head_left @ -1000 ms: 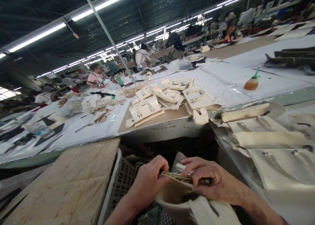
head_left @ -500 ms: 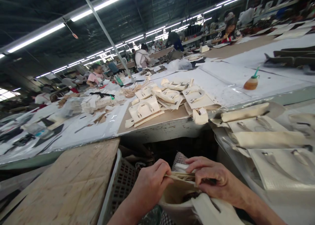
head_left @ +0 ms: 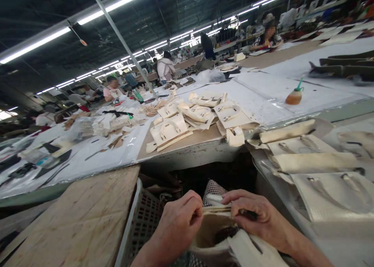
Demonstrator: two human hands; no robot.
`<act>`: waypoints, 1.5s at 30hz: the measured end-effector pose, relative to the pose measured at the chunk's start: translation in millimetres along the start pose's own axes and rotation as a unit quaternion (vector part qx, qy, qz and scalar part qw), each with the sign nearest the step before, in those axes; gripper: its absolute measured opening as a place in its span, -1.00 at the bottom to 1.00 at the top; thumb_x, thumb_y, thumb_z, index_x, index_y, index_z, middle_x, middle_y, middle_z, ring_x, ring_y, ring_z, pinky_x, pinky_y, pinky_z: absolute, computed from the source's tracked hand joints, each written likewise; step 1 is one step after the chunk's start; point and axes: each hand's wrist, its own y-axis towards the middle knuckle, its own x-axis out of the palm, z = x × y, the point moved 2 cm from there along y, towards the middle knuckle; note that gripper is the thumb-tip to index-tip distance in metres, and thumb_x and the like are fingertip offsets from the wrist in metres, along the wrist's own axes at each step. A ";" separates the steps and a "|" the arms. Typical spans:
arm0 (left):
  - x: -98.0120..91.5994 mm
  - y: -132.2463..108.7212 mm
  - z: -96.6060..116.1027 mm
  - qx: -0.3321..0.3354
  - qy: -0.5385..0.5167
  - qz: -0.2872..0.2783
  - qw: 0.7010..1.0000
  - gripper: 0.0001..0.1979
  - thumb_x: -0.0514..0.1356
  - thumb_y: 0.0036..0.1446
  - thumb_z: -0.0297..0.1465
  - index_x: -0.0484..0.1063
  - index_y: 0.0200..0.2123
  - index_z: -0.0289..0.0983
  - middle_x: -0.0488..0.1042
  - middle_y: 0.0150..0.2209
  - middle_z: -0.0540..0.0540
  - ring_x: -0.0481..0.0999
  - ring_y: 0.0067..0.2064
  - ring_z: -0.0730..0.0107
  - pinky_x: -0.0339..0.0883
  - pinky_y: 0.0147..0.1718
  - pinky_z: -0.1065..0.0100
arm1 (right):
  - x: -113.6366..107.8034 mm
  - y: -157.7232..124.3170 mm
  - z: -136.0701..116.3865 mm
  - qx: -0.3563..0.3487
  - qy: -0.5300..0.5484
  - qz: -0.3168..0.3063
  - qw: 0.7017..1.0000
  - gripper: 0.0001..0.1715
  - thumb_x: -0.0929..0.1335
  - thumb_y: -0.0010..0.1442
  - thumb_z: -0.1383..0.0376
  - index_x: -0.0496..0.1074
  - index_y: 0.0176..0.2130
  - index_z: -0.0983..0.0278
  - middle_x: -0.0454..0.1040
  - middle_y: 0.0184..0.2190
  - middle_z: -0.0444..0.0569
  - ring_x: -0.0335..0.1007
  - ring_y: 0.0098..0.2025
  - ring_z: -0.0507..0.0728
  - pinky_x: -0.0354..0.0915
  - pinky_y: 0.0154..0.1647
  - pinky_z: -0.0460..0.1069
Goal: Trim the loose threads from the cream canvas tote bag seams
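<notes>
A cream handbag piece [head_left: 213,247] with its mouth open lies over my lap, on checked cloth [head_left: 214,187]. My left hand [head_left: 182,220] pinches the left end of its layered top edge, thumb against curled fingers. At the other end, my right hand [head_left: 257,216] grips the same edge between fingers and thumb. A loose cream strip with a dark slot [head_left: 253,249] hangs over the bag's near right side. The lower part of the bag is out of frame.
Cream bag parts with handles [head_left: 171,130] pile up on the table ahead; more bag panels [head_left: 333,193] lie at right. A glue bottle [head_left: 293,97] stands on the table. At left are a wooden board [head_left: 87,216] and plastic basket [head_left: 149,204]. Several people work farther off.
The view has shifted slightly. Both hands keep hold of the bag's edge; my left fingers have curled closer together and the edge looks straighter.
</notes>
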 end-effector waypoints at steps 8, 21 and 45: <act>-3.9 -1.9 -2.4 0.025 -0.048 -0.058 0.997 -0.78 0.06 0.01 -0.68 0.18 -0.46 -0.24 0.42 -0.23 0.01 0.40 -0.27 0.47 0.21 -0.29 0.47 | 7.3 0.1 -0.5 0.007 -0.002 0.027 1.000 -0.89 0.35 0.22 0.42 0.43 -0.34 0.24 0.53 -0.11 0.04 0.50 -0.09 0.13 0.36 -0.06 -0.05; 0.1 -1.4 -9.1 -0.066 -0.073 -0.079 0.992 -0.85 0.14 0.13 -0.58 0.34 -0.31 -0.20 0.42 -0.30 0.07 0.40 -0.27 0.44 0.18 -0.28 0.45 | 7.7 1.5 0.9 0.004 0.015 0.024 1.000 -0.89 0.35 0.23 0.43 0.44 -0.32 0.23 0.53 -0.14 -0.01 0.50 -0.11 0.09 0.34 -0.06 -0.09; 9.2 7.8 -13.2 0.041 -0.125 0.049 0.990 -0.80 0.13 0.11 -0.61 0.22 -0.47 -0.24 0.45 -0.31 0.01 0.43 -0.34 0.49 0.23 -0.35 0.50 | 12.5 -4.0 12.2 -0.014 -0.056 0.081 0.995 -0.86 0.31 0.32 0.41 0.30 -0.26 0.17 0.51 -0.17 -0.13 0.46 -0.12 0.04 0.28 -0.09 -0.13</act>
